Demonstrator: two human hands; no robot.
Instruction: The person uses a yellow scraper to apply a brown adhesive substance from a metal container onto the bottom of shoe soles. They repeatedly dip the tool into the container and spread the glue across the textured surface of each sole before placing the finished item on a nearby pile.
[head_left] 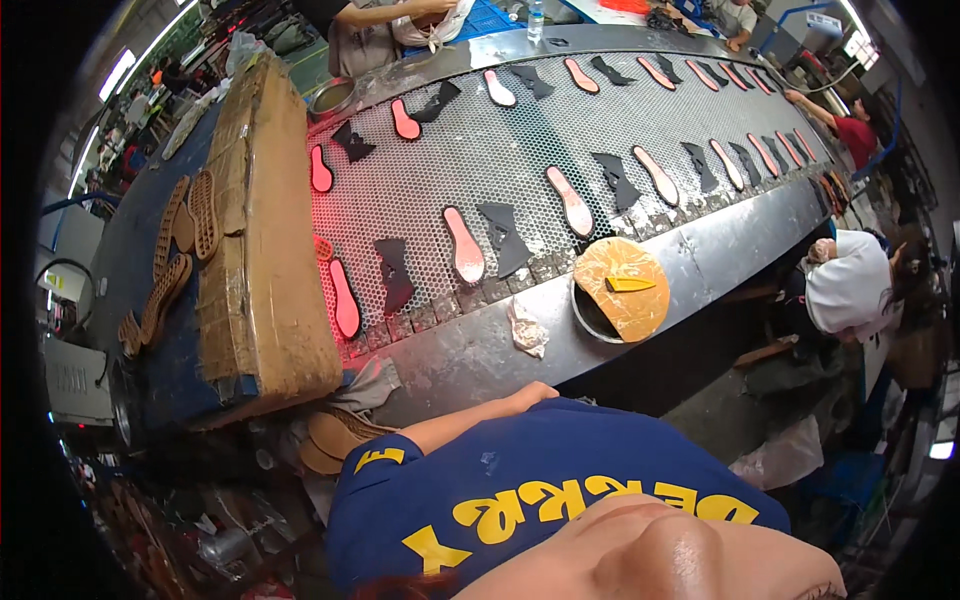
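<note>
My left hand (534, 393) lies against the front of my dark blue shirt, by the near edge of the metal table (440, 363); its fingers are mostly hidden. My right hand is out of view. A crumpled whitish wad (528, 328) rests on the table just beyond my left hand. To its right stands a round pot, largely covered by an orange disc (652, 306) with a small yellow wedge-shaped piece (630, 284) on top. Pink-topped shoe soles (463, 245) and black shoe uppers (503, 240) lie in two rows on the mesh conveyor (415, 190).
On the left, a cardboard-covered edge (275, 240) borders a blue surface holding several brown soles (203, 214). A metal bowl (332, 97) and a bottle (535, 22) stand at the far side. Co-workers are across the conveyor and at right, one in a white top (848, 282).
</note>
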